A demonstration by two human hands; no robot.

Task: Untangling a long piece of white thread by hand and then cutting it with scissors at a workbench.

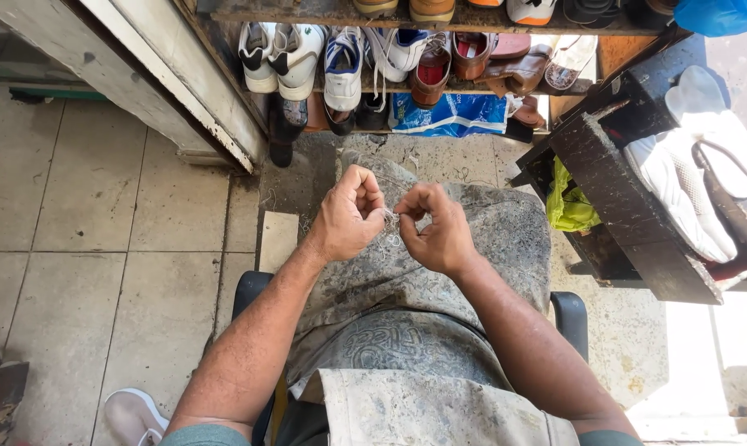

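- The left hand [347,216] and the right hand [436,229] were held close together above the lap, fingers curled in tight, thumb and forefinger of each pinched on a small tangle of pale thread [391,228] strung between them; whether the thread was knotted or only bunched could not be told.
- The thread sat just over the stained grey apron [439,330] spread across the knees; being thin and pale against that mottled cloth, it could easily have been lost to sight if either pinch had slackened; a dropped end would likely have slid down the apron toward the tiled floor [101,248].
- Both grips looked nearly closed with no gap showing; pulling the hands apart too sharply seemed apt to tighten the snarl or snap a strand rather than free it.
- Loose loops appeared to hang below the fingers; a loop could have caught on a knuckle or on the apron's rough surface and dragged the rest out of hold.
- A dark wooden stand [629,190] carrying white shoes [687,165] stood just beside the right forearm; a wide swing of that elbow risked knocking it and tipping a shoe off.
- The rack of shoes [406,58] stood ahead, well apart from the hands, and seemed no hazard where it was.
- Harsh sun on the right side may have made the fine strands harder to judge.
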